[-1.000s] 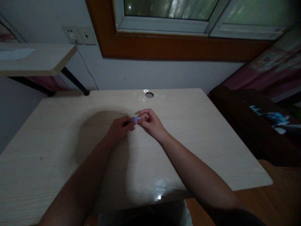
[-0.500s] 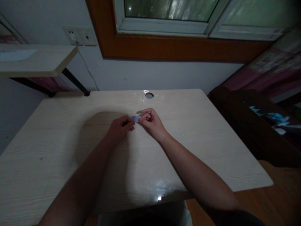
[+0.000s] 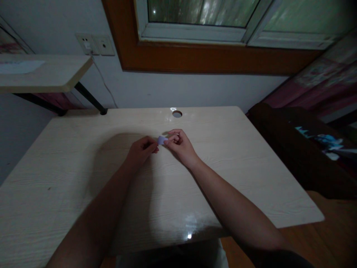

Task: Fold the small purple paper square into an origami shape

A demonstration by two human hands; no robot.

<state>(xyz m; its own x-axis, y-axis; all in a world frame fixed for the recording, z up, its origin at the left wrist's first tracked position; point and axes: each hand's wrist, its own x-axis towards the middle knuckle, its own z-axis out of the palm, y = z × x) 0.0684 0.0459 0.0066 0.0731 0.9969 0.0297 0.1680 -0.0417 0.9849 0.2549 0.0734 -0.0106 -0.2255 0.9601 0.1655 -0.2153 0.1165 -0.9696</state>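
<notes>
A small piece of purple paper [image 3: 161,140] is held just above the pale wood-grain desk [image 3: 223,149], between my two hands. My right hand [image 3: 180,146] pinches its right end between thumb and forefinger, with the other fingers curled. On the other side, my left hand [image 3: 142,149] has thumb and fingertips pressed together at the paper's left edge. How much of the paper lies under those left fingertips is hidden.
A round cable hole [image 3: 177,114] is near the desk's back edge. At the left a raised shelf [image 3: 64,74] stands on black legs. A white cable [image 3: 103,80] runs from the wall socket [image 3: 95,44]. A dark cloth-covered surface [image 3: 279,149] lies right of the desk.
My left fingertips have shifted slightly left along the paper, and its left edge now looks tilted and a little curved. My right hand keeps its pinch in nearly the same place.
</notes>
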